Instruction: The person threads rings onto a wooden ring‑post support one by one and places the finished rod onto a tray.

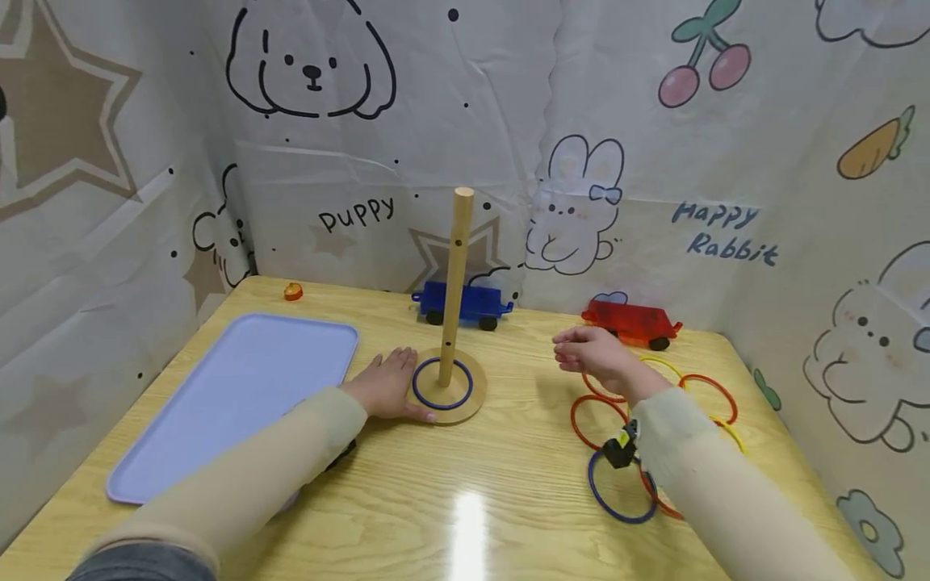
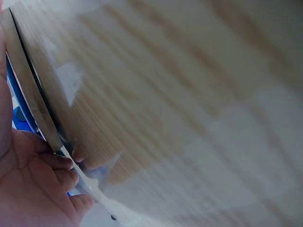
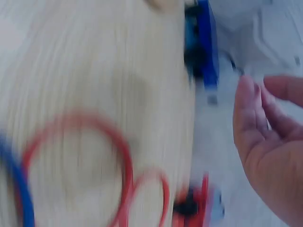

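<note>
Both forearms (image 1: 250,468) reach forward over the wood-grained table (image 1: 530,500) in the head view. The left hand (image 1: 387,387) lies palm down, fingers extended and thumb spread, touching the rim of a round wooden base (image 1: 475,391). The right hand (image 1: 596,355) hangs before a red plastic cart (image 1: 632,321), empty, fingers loosely bent. From the base a smooth wooden peg (image 1: 454,282) points up, its long axis nearly vertical; a thin blue ring (image 1: 445,408) circles its foot. In the left wrist view, fingertips meet the base's edge. In the right wrist view, thumb and fingertips nearly meet around nothing.
</note>
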